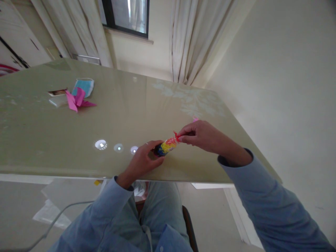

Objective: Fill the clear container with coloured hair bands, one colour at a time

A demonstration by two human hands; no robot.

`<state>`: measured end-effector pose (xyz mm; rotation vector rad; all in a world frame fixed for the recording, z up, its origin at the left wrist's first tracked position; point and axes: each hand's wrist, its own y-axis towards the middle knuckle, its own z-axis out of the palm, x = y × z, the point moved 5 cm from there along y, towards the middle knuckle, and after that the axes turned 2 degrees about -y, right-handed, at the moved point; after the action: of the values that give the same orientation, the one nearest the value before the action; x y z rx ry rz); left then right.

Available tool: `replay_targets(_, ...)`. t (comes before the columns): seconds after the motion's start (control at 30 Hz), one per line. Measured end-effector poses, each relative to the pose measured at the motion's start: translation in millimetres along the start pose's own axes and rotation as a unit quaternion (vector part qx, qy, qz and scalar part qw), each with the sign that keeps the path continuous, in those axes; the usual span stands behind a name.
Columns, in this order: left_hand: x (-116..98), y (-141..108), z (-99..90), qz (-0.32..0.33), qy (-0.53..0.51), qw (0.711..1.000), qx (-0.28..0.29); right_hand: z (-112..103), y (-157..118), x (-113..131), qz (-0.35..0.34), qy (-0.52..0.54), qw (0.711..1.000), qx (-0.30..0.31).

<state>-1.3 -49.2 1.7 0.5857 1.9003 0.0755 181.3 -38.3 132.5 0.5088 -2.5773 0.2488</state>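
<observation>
A small multicoloured bundle (169, 144) is held at a slant over the near part of the table, dark blue and yellow low down and orange-red higher up. What it is made of is too small to tell. My left hand (144, 159) grips its dark lower end between thumb and fingers. At the upper end, the thumb and fingertips of my right hand (198, 135) pinch a red tie (176, 135) with thin loose ends. Partly hidden behind my right hand lies a small pink thing (195, 119).
On the glossy table (65, 147), far left, lie a pink folded-paper shape (78, 99), a blue face mask (85, 86), a flat card (57, 92) and a clear packet (58, 101). A wall (288, 87) borders the right side. A cable (57, 217) runs below the near edge.
</observation>
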Motion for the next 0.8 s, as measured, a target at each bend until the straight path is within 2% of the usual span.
replay_targets(0.13, 1.0, 0.3, -0.1, -0.011, -0.007, 1.0, 0.004, -2.8, 11.2, 9.3, -0.027, -0.097, 0.995, 0.018)
replay_targets(0.27, 4.3, 0.2, 0.4, -0.031, -0.011, 0.999, -0.004, -4.9, 17.6, 15.3, -0.022, -0.125, 0.991, 0.038)
replay_targets(0.53, 5.1, 0.6, 0.0, -0.044, -0.023, 0.999, -0.01, -3.8, 12.8, 21.4, -0.086, -0.176, 0.979, 0.051)
replay_targets(0.63, 5.0, 1.1, -0.2, -0.043, -0.027, 0.999, -0.009, -4.9, 10.7, 24.3, -0.095, -0.175, 0.979, 0.043)
replay_targets(0.8, 3.3, 0.9, -0.6, -0.041, -0.033, 0.999, -0.008, -8.4, 10.6, 29.3, -0.088, -0.116, 0.989, 0.012)
